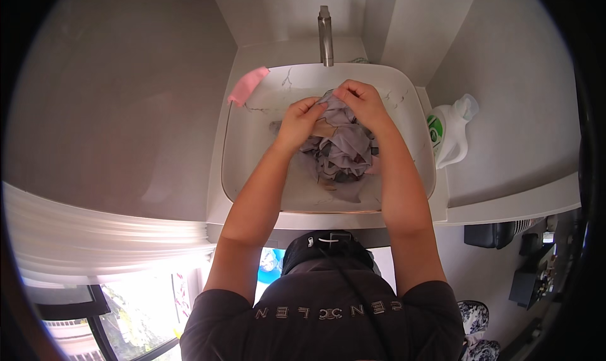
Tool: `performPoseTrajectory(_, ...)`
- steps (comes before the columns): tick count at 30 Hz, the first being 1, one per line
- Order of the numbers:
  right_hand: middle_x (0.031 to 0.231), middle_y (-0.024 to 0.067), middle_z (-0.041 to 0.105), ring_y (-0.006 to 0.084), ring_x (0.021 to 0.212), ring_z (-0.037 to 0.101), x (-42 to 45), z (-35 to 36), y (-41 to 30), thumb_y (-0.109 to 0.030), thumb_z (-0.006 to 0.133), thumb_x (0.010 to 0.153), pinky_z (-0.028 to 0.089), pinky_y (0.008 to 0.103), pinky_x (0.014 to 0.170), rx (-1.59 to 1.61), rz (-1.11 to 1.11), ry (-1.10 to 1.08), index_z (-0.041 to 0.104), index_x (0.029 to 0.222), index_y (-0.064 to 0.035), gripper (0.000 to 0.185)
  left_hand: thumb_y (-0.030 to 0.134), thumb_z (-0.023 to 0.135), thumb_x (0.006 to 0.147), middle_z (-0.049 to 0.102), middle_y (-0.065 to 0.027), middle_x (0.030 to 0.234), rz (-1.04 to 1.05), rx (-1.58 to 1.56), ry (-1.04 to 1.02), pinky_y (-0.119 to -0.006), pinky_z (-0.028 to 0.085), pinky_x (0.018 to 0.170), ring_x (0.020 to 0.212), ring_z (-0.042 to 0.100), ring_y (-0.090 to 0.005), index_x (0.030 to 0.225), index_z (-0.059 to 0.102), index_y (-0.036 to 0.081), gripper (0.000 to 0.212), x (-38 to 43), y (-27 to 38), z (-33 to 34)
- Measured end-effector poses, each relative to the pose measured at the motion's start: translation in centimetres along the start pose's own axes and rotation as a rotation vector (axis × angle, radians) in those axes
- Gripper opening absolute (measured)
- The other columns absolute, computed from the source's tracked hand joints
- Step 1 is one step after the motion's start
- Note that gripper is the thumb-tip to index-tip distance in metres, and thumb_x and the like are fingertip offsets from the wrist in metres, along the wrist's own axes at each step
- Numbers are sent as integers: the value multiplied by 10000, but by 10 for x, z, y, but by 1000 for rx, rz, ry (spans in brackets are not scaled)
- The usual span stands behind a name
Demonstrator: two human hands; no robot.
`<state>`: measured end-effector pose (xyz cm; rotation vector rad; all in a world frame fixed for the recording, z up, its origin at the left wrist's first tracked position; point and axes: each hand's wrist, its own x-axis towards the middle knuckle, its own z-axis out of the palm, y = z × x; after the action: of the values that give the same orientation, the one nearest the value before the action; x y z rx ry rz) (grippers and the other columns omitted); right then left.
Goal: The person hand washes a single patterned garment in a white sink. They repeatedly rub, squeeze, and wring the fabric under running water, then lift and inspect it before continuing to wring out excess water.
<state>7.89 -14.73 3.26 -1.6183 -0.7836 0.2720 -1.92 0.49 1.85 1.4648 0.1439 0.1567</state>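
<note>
A bundle of wet-looking grey fabric (348,143), with tan and dark patches, lies crumpled in a white marbled washbasin (251,171). My left hand (301,119) pinches the upper left edge of the cloth between thumb and fingers. Close beside it, my right hand (362,100) grips the same cloth at its top, fingers curled inward. Between the two hands the fabric is drawn up, while the rest hangs down onto the heap in the basin. Part of the bundle's right side is hidden behind my right forearm.
A pink cloth (248,86) drapes over the basin's back left rim. The metal faucet (325,39) rises behind the basin. To the right stands a white detergent bottle (450,129) with a clear cap. Walls flank both sides, and a white curtain (109,242) hangs at lower left.
</note>
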Motion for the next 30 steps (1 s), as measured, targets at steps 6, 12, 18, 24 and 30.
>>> performPoseTrajectory(6,648,-75,422,37,621,374,3,10,11,-240,551,907,322,202,551,38,-20,91,544,736,-42,262,243,505,928,596,3,831,-36,-205,-8,-198,425,683,740,520,-66,943,626,14,260,0,2,10)
performPoseTrajectory(12,547,72,469,169,508,432,-1,25,0,-350,547,880,363,289,506,-303,-61,211,516,669,-37,379,305,478,942,598,-44,950,21,-277,155,-221,413,760,855,508,-93,981,600,1,330,21,-36,-8)
performPoseTrajectory(18,559,109,518,274,492,489,-10,58,-15,-348,563,855,386,347,474,-557,-276,221,531,654,-58,355,424,478,921,580,-83,947,-175,-398,212,-259,433,752,857,527,-132,974,576,-17,455,9,-13,14)
performPoseTrajectory(24,498,82,501,288,460,509,4,64,0,-341,579,828,381,378,425,-643,-426,387,502,575,-84,368,380,489,914,585,-107,991,-269,-568,202,-296,469,728,865,569,-179,1052,543,-20,426,7,-18,15)
performPoseTrajectory(30,518,89,509,296,476,514,-17,91,-4,-350,564,841,380,390,432,-644,-539,349,530,601,-66,373,304,493,907,587,-104,988,-225,-535,267,-335,493,707,853,591,-197,1031,535,6,325,8,-19,8)
